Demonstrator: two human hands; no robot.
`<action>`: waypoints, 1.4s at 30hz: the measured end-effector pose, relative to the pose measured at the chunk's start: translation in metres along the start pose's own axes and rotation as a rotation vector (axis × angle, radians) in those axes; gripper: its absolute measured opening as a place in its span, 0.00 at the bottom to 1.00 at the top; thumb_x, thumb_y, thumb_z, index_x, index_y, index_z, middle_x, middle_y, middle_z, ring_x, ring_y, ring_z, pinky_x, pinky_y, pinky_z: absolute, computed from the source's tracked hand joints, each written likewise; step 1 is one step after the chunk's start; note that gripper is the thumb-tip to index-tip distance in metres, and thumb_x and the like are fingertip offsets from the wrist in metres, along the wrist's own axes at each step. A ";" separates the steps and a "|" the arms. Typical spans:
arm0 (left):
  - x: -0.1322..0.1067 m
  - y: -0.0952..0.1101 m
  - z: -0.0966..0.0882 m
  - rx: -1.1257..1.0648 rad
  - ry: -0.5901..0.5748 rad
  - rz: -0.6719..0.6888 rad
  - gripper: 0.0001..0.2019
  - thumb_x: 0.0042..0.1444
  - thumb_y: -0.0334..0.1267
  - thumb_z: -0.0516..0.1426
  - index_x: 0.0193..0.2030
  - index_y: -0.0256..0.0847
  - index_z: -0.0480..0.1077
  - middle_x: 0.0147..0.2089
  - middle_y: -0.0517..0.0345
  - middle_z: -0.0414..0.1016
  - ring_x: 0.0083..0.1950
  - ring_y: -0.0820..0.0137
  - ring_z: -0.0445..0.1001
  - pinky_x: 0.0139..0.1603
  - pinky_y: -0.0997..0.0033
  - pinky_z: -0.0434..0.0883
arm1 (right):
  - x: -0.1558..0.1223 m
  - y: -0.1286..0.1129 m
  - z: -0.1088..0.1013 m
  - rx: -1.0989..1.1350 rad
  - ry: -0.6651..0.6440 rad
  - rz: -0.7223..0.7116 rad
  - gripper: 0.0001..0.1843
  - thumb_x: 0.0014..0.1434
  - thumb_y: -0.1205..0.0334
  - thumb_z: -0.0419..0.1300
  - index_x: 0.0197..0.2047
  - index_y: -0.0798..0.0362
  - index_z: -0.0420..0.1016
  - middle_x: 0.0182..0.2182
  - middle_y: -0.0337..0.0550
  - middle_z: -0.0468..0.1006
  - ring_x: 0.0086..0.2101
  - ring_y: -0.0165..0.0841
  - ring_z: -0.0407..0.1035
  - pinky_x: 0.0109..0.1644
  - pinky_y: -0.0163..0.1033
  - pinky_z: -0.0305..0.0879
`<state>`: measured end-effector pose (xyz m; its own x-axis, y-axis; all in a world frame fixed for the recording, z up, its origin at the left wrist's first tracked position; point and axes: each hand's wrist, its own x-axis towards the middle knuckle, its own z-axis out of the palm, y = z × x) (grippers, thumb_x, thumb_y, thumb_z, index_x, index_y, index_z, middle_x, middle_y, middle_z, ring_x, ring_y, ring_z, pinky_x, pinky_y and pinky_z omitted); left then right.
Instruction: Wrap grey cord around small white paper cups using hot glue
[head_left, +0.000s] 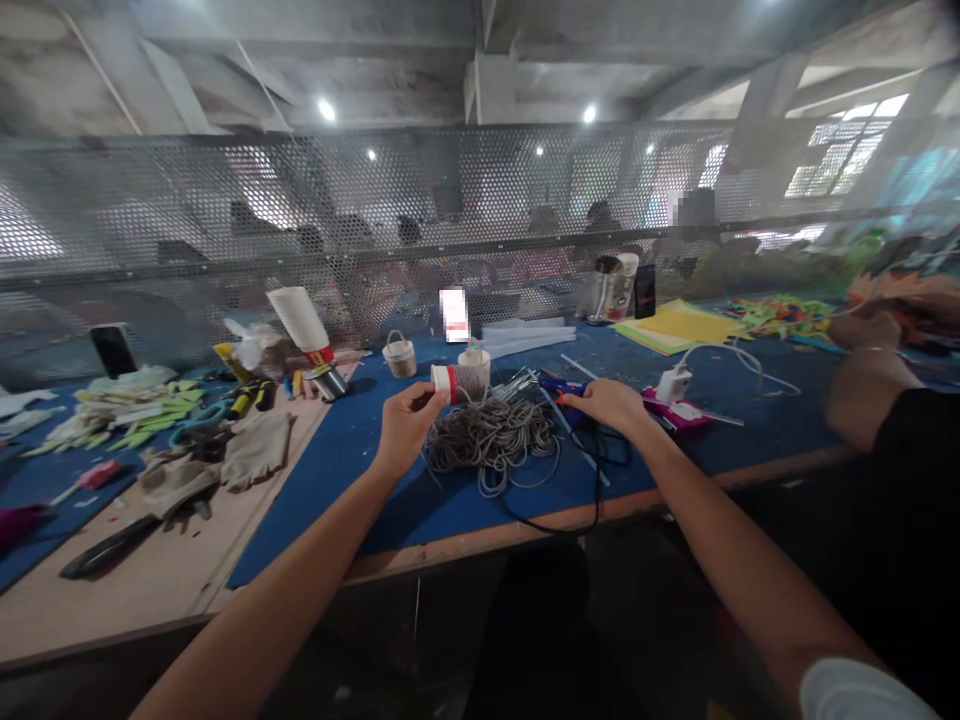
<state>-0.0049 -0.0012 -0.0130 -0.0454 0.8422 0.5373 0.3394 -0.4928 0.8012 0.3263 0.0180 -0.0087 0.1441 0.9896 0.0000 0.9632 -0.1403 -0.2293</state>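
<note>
In my left hand (403, 424) is a paper cup (443, 383), tipped on its side, its rim end white and red. Grey cord (472, 384) covers the cup's far part. My right hand (613, 408) is closed around a blue glue gun (564, 387) with an orange trigger, its front end pointing left toward the cup. Below the two hands lies a loose heap of grey cord (495, 437). Behind the wrapped cup stands a pale cup (480, 360), partly hidden. A small handled basket (400, 357) is farther left.
A stack of paper cups (296, 315) leans at the left, near work gloves (256, 450) and pliers (259, 396). A black cable (551, 527) hangs by the table edge. At right are a white plug (674, 382), coloured sheets (690, 325) and another person's hand (866, 325).
</note>
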 end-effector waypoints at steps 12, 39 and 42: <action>-0.002 0.005 0.002 -0.112 -0.017 -0.057 0.14 0.54 0.44 0.62 0.39 0.35 0.80 0.34 0.56 0.79 0.35 0.69 0.73 0.40 0.72 0.68 | -0.028 -0.013 0.009 1.106 0.184 -0.208 0.24 0.56 0.38 0.61 0.39 0.52 0.70 0.28 0.44 0.81 0.27 0.37 0.76 0.32 0.38 0.70; -0.005 0.002 0.001 -0.016 -0.006 -0.031 0.12 0.56 0.44 0.61 0.37 0.36 0.79 0.33 0.58 0.77 0.32 0.71 0.69 0.35 0.73 0.64 | -0.038 -0.083 0.011 0.945 0.082 -0.553 0.23 0.60 0.39 0.59 0.35 0.52 0.75 0.13 0.32 0.67 0.18 0.30 0.65 0.27 0.37 0.63; -0.006 0.004 0.000 -0.005 -0.011 -0.019 0.12 0.56 0.44 0.61 0.37 0.37 0.79 0.34 0.57 0.77 0.33 0.70 0.69 0.37 0.73 0.65 | -0.041 -0.083 0.010 0.879 0.093 -0.580 0.23 0.61 0.38 0.58 0.31 0.51 0.73 0.14 0.33 0.68 0.18 0.31 0.66 0.26 0.37 0.62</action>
<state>-0.0034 -0.0079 -0.0127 -0.0418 0.8535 0.5195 0.3336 -0.4782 0.8124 0.2379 -0.0102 0.0004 -0.2329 0.8860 0.4009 0.3928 0.4628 -0.7947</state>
